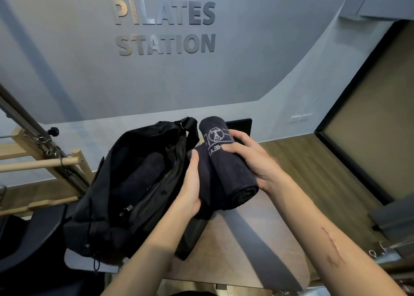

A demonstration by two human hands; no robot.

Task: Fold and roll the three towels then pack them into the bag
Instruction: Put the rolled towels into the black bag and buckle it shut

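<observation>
Two rolled dark navy towels are held together just right of the open black bag. The upper rolled towel carries a pale embroidered figure logo. My right hand wraps over it from the right. The second rolled towel lies under and left of it, with my left hand pressed against its left side. A third dark roll lies inside the bag's open mouth. The bag stands on a small table, its strap raised at the back.
A grey wall with the metal letters "PILATES STATION" rises behind the table. Wooden bars and metal springs of exercise equipment stand at the left. A dark chair seat sits at the lower left. Wooden floor and a dark-framed panel lie to the right.
</observation>
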